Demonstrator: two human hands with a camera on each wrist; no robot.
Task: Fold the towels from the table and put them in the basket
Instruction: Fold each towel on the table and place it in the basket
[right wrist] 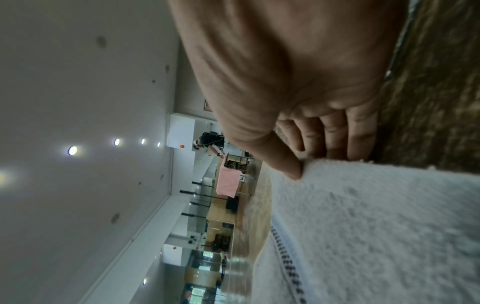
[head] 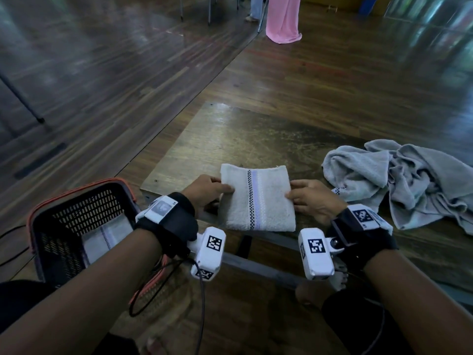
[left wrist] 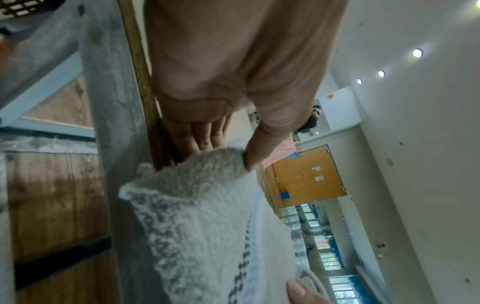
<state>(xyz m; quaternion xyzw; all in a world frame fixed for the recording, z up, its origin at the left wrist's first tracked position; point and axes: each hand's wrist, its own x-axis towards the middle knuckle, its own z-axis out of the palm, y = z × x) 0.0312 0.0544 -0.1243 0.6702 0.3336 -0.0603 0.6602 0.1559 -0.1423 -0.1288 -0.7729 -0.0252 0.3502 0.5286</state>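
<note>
A folded white towel [head: 256,198] with a checkered and lilac stripe lies at the near edge of the wooden table [head: 256,134]. My left hand [head: 208,190] pinches its left edge, thumb on top and fingers underneath. My right hand [head: 311,198] pinches the right edge the same way. The left wrist view shows the thumb [left wrist: 255,152] pressed on the towel [left wrist: 207,216]. In the right wrist view the thumb [right wrist: 283,162] sits on the towel's [right wrist: 376,226] edge. A black mesh basket [head: 76,221] with an orange rim stands to the left below the table, with a folded towel [head: 107,239] inside.
A crumpled heap of grey towels [head: 404,180] lies on the table's right side. Wooden floor surrounds the table. A pink cloth [head: 282,19] hangs over a stand far behind. Cables [head: 179,290] trail from my wrist cameras.
</note>
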